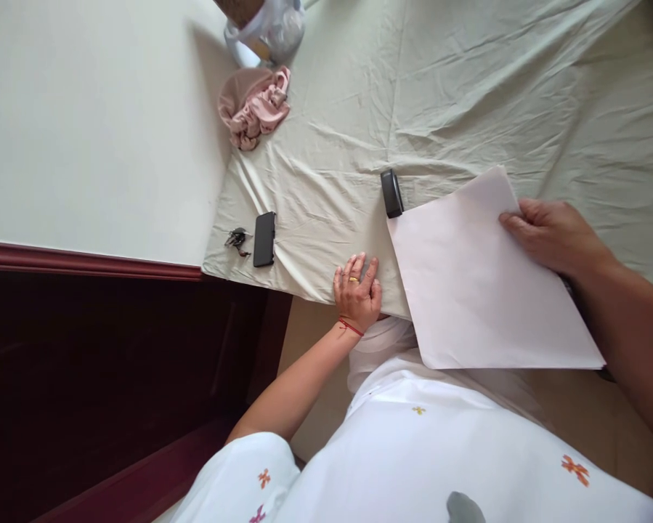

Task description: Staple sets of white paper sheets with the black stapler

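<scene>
On a wrinkled pale bedsheet (468, 94), the right hand (549, 234) grips a paper sheet (479, 290); the left hand (357, 292) lies open, flat.

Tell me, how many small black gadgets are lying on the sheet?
2: a black phone near the sheet's left edge beside keys, and a black device at the paper's top-left corner. More could hide under the paper.

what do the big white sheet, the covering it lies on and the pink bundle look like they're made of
The white sheet, held at its far edge by the right hand, looks like matte paper: flat, crisp edges, sharp corners. The pale green covering under it looks like woven cotton-like fabric, matte, with soft creases. The pink bundle seems a thin, slightly shiny cloth, bunched in folds. The left hand rests flat on the covering.
</scene>
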The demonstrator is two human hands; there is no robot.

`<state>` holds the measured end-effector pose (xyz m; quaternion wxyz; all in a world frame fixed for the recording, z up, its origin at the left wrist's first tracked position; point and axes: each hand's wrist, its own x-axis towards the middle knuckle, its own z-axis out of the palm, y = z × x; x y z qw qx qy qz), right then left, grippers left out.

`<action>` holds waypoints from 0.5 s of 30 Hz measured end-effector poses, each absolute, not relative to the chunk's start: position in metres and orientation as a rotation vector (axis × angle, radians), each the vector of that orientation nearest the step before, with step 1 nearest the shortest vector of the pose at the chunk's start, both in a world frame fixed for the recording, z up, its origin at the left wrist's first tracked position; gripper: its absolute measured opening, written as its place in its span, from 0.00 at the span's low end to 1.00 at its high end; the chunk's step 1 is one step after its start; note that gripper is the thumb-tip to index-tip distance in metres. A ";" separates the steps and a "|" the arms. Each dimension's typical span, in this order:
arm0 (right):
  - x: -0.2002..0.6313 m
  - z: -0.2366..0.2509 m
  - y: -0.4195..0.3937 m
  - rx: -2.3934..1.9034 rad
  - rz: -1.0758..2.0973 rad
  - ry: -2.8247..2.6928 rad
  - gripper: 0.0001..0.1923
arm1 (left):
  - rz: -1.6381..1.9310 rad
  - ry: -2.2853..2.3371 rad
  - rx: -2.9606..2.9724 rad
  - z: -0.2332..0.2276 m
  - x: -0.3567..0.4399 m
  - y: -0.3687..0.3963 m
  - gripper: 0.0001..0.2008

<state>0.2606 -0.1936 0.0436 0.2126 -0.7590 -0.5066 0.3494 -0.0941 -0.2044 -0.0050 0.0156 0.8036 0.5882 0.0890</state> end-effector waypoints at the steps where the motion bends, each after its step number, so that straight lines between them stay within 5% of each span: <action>1: 0.260 0.044 -0.194 -2.117 0.985 -1.398 0.12 | 0.292 1.827 2.505 -0.006 -0.095 -0.204 0.25; 15: 0.261 0.039 -0.192 -2.033 1.004 -1.407 0.13 | 0.375 1.807 2.568 -0.015 -0.099 -0.202 0.25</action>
